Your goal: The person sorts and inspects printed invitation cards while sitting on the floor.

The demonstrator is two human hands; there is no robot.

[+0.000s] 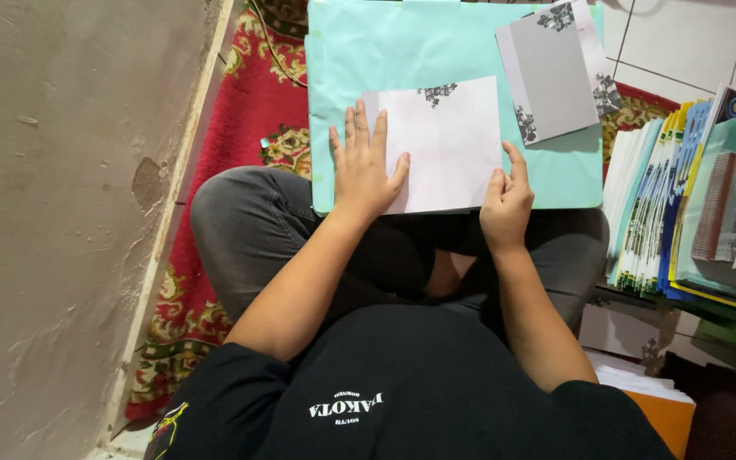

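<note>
My left hand (366, 166) lies flat and open on the white card (449, 145). My right hand (506, 198) pinches its corner at 4 o'clock. The card sits on a green board (385, 51).

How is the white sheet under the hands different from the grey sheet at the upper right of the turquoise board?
The white sheet lies straight, near the lap; the grey sheet lies tilted, farther away. The left hand lies flat on the white sheet and the right hand pinches its edge; nothing touches the grey sheet. Both rest on the turquoise board and carry dark floral print.
</note>
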